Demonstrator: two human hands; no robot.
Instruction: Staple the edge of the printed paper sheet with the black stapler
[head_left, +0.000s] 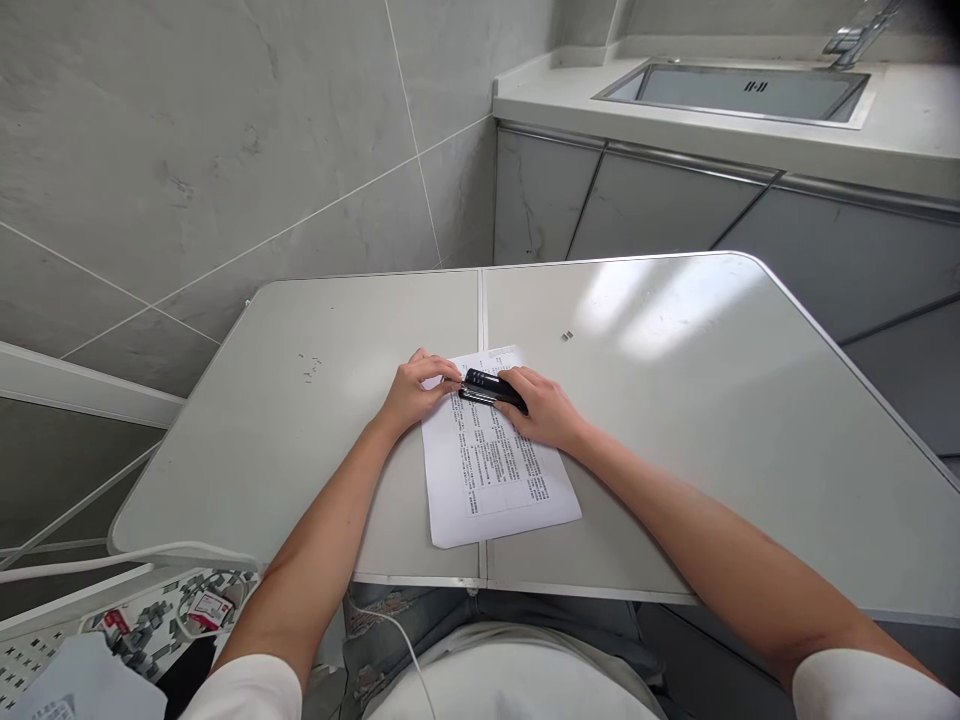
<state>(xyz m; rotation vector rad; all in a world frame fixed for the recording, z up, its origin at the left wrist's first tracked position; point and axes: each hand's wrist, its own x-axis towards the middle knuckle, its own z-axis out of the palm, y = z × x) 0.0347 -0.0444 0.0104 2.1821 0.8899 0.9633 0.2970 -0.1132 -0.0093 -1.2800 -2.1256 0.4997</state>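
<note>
A black stapler [491, 388] lies over a printed sheet of paper [499, 470], with its jaw end pointing left. My right hand [546, 408] is wrapped round the stapler's rear part. At the jaw end, my left hand [420, 388] has thumb and fingers pinched together; whatever is between the fingertips is too small to make out. The sheet rests slightly turned on the white folding table [637, 480], across its middle seam, and my hands cover part of its upper area.
Small dark bits like loose staples [309, 368] are scattered on the table's left half. Two short staple strips [567, 336] lie beyond the sheet to the right. A white rack [45, 655] with small items stands low on the left. Behind are a counter and a sink [739, 95].
</note>
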